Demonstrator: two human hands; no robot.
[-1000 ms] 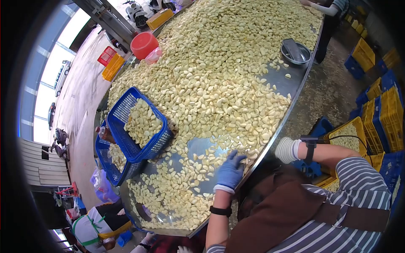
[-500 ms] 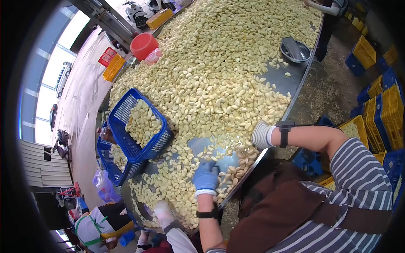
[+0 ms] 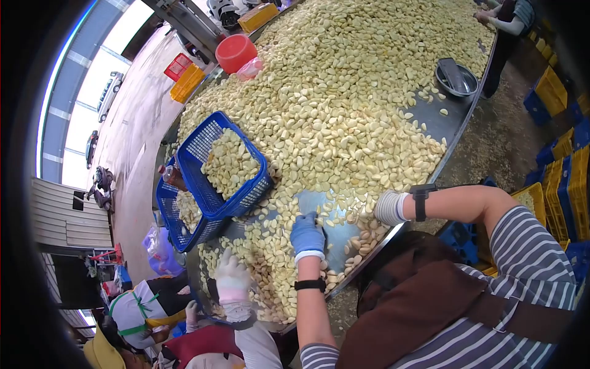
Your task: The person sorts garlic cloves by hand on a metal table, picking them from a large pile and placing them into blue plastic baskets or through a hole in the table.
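Observation:
Pale, flat oval pieces, like large beans or slices [image 3: 344, 117], cover a metal table in a thick heap. My left hand [image 3: 307, 237], in a blue glove with a dark wristband, reaches in among loose pieces near the table's front edge. Its fingers stretch forward, and I see nothing gripped in them. On the right, my right hand [image 3: 391, 208] wears a whitish ribbed glove and rests against the heap's edge. Its fingertips are turned down and hidden. Between both hands a patch of bare metal [image 3: 340, 237] shows, with a few browner pieces [image 3: 369, 235] beside it.
A blue basket [image 3: 236, 206] of pieces leans on another blue basket [image 3: 165, 200]. A co-worker's white-gloved hand [image 3: 232, 277] is left of mine. Farther off are a red basin [image 3: 236, 52], a metal bowl [image 3: 470, 83] and another person [image 3: 510, 24]. Yellow crates [image 3: 556, 184] stand right.
The view has shifted, so the table appears farther right. My left hand has moved a little forward into the pieces, and more bare metal shows beside it. The co-worker's gloved hand has lifted.

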